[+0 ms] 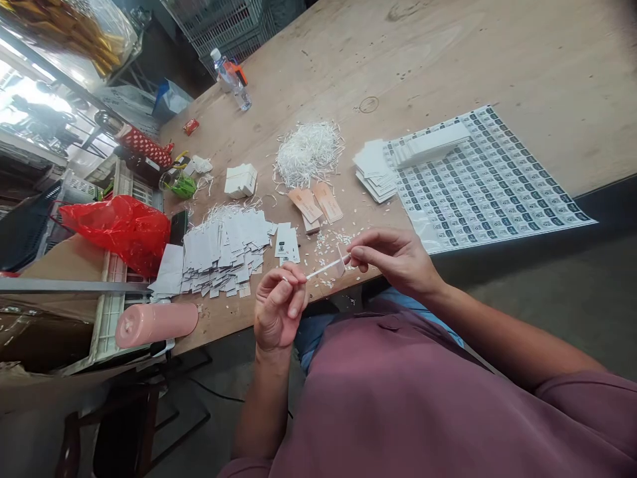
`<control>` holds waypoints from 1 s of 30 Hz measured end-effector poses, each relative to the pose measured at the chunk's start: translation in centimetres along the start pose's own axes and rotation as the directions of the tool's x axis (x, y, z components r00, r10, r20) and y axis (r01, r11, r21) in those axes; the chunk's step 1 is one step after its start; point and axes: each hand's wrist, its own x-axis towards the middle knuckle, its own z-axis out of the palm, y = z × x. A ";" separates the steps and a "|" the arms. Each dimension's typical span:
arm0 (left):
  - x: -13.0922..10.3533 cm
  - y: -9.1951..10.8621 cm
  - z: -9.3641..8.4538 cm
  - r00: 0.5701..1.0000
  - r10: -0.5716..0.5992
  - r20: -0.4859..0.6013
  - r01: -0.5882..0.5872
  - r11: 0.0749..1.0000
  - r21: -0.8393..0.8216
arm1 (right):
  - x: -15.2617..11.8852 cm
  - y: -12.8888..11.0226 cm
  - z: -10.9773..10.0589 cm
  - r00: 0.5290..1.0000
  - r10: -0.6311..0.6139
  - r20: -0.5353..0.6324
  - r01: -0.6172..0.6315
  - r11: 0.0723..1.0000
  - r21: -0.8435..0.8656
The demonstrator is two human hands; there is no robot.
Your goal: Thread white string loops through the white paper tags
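A broad, pale-brown wooden table (448, 66) filled much of the view, its surface marked by dark specks, scuffs and a faint ring. Beyond its far edge stood grey slatted crates (223, 30), stacked in shadow. A smooth grey floor (527, 285) lay below, dim near the table. At lower left stood a chair (124, 425) with a dark seat and reddish-brown frame; a black cable (221, 396) ran close by. White plastic crates (104, 345) and cardboard (44, 332) crowded the left side, crossed by a grey metal bar (70, 287). Harsh white light (34, 93) glared at upper left; whether it came from a window or a lamp could not be told.
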 end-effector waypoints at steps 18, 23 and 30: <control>0.8 -0.1 1.0 0.992 -0.104 -0.075 0.114 0.982 0.150 | 0.4 -0.4 -0.3 0.993 0.054 0.101 -0.040 0.989 -0.140; 1.8 -0.3 1.8 0.960 -0.276 -0.040 0.276 0.919 0.283 | 0.2 -0.6 -0.1 0.991 0.085 0.105 -0.074 0.991 -0.108; 2.7 -0.9 1.8 0.930 -0.367 -0.017 0.346 0.858 0.379 | 0.2 -0.4 -0.6 0.988 0.081 0.133 -0.067 0.992 -0.108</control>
